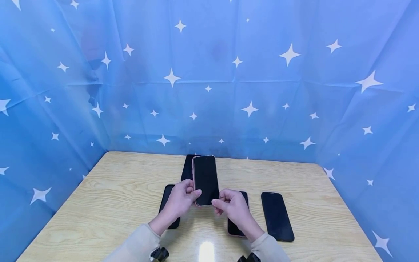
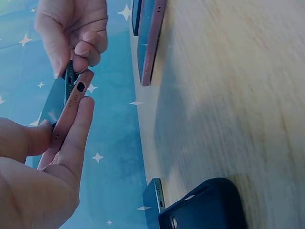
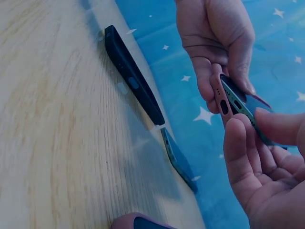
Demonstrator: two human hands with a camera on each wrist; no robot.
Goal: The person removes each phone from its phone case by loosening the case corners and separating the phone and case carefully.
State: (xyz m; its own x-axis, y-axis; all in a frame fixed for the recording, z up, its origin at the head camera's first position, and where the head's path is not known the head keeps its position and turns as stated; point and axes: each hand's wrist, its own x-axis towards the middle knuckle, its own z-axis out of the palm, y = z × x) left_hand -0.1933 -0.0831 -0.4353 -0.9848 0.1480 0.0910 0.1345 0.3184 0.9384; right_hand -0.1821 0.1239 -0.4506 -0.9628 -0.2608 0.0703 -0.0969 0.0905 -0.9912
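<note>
Above the table, both hands hold a dark-screened smartphone [image 1: 206,178] with a pink phone case [image 2: 71,107]. At the charging-port end the phone stands partly out of the case, with a wedge-shaped gap between them in both wrist views. My left hand [image 1: 181,198] grips case and phone from the left side, thumb over the screen edge and fingers behind the case. At the lower right corner, my right hand [image 1: 235,207] pinches the phone's edge between thumb and curled fingers. In the right wrist view, its fingertips [image 3: 234,131] are close against the pink case [image 3: 221,98].
A black phone case [image 1: 174,222] lies left of the hands; a dark phone [image 1: 187,167] lies behind. Partly under the right forearm is a pink-edged phone or case [image 1: 234,230]. Another dark phone [image 1: 277,216] lies farther right. A star-patterned blue curtain [image 1: 209,72] borders the table.
</note>
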